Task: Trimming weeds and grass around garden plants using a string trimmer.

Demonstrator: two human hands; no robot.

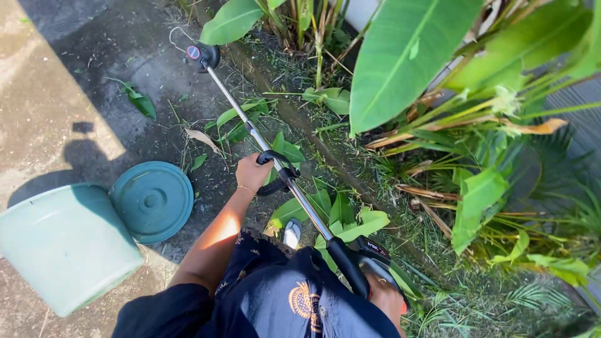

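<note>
left hand (251, 173) grips black loop handle of silver-shafted string trimmer (275, 164) | right hand (387, 299) holds its black rear grip | round green plastic lid (152, 201) beside pale green plastic bin (62, 241) | cut broad green leaves (341, 216) on concrete

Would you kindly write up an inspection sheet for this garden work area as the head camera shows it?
Surface: concrete ground, partly shaded, strewn with cut leaves.
Job's things: string trimmer, shaft angled away, cutting head near the ground.
Clutter: pale green bucket with its round lid lying beside it.
Grippers: left hand grips the loop handle; right hand holds the rear grip.
Cables: nothing seen.
Surroundings: broad-leaved plants along the bed edge.
</note>
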